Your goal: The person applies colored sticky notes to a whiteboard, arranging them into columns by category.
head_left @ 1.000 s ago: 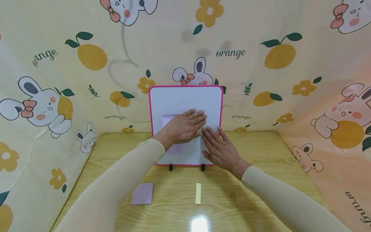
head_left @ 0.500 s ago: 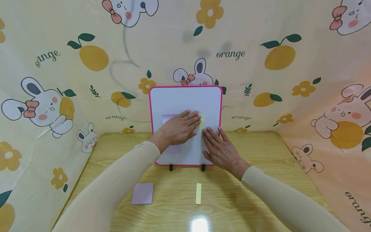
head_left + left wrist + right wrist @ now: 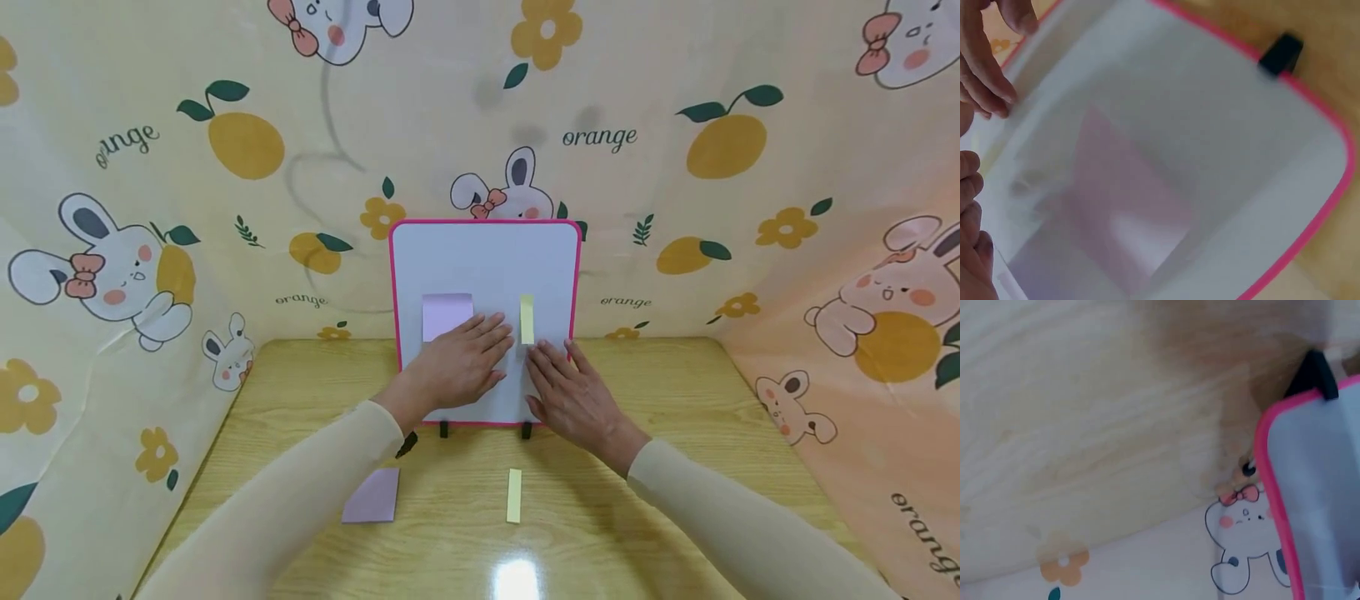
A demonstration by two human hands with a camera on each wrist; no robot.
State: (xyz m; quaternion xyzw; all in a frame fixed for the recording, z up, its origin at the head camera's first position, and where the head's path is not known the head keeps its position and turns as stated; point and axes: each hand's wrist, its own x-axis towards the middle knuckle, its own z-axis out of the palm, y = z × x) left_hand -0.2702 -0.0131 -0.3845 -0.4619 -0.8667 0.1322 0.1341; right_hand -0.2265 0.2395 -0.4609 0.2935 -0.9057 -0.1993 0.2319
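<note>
A whiteboard (image 3: 487, 254) with a pink rim stands upright on the table. A lilac sticky note (image 3: 447, 313) is on its left half, with the lower edge partly behind my left hand (image 3: 459, 364). That hand lies flat across the board's middle with straight fingers, their tips a little left of a narrow yellow sticky strip (image 3: 527, 319). Just below the strip, my right hand (image 3: 573, 396) rests with outstretched fingers on the board's right edge area. The left wrist view shows my left fingers (image 3: 971, 225) at its edge and a pinkish patch on the glossy board, perhaps a reflection.
Black feet (image 3: 527, 430) hold the board's lower edge. On the wooden table (image 3: 450, 550) in front lie a lilac sticky pad (image 3: 375, 497), partly covered by my left sleeve, and a narrow yellow pad (image 3: 513, 496). Patterned cloth (image 3: 622, 192) encloses the back and sides.
My left hand has slid left and down off the yellow strip, baring it and more of the lilac note. The right hand has barely moved.
</note>
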